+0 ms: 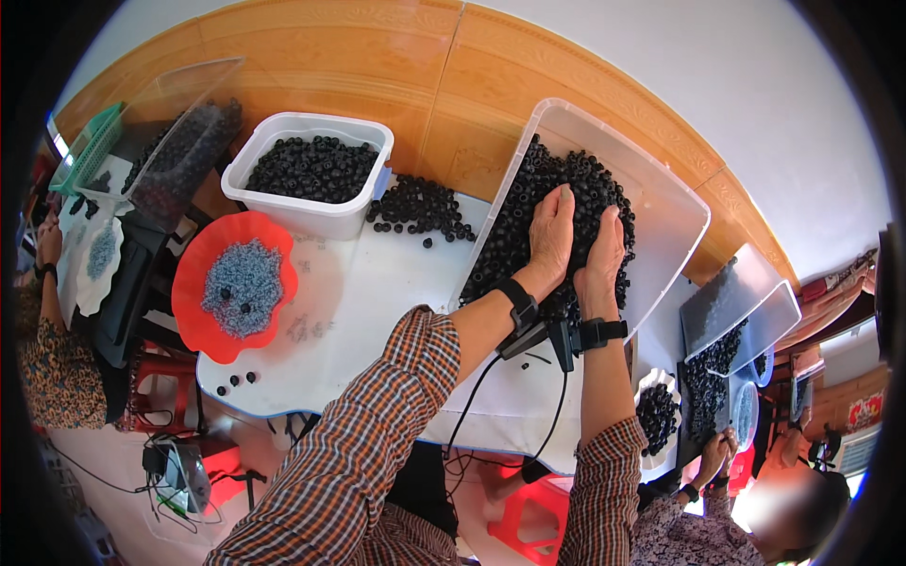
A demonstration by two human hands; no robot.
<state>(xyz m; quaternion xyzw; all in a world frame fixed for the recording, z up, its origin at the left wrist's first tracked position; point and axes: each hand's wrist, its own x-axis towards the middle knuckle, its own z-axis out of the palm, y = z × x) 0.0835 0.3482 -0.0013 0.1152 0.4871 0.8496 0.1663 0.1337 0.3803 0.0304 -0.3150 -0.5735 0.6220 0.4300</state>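
Observation:
Both my hands reach into a large translucent plastic bin (661, 203) tilted on the table. It holds a heap of small, round black parts (514, 212), some showing a hole in the middle. My left hand (552, 231) lies along the heap with its fingers stretched out. Beside it, my right hand (604, 255) has its fingers extended too, and the palms face each other across a narrow gap. The fingers touch the black parts; I see nothing gripped. A black band is on each wrist, and a dark stand-like device (552, 340) with cables sits between the forearms.
Left of the bin stand a white tub (250, 203) of black parts and a red scalloped bowl (193, 311) of small grey-blue pieces. Loose black parts (415, 203) lie beside the tub. At right are a white scalloped dish (656, 462) and a co-worker's hands (717, 453). Another person works far left.

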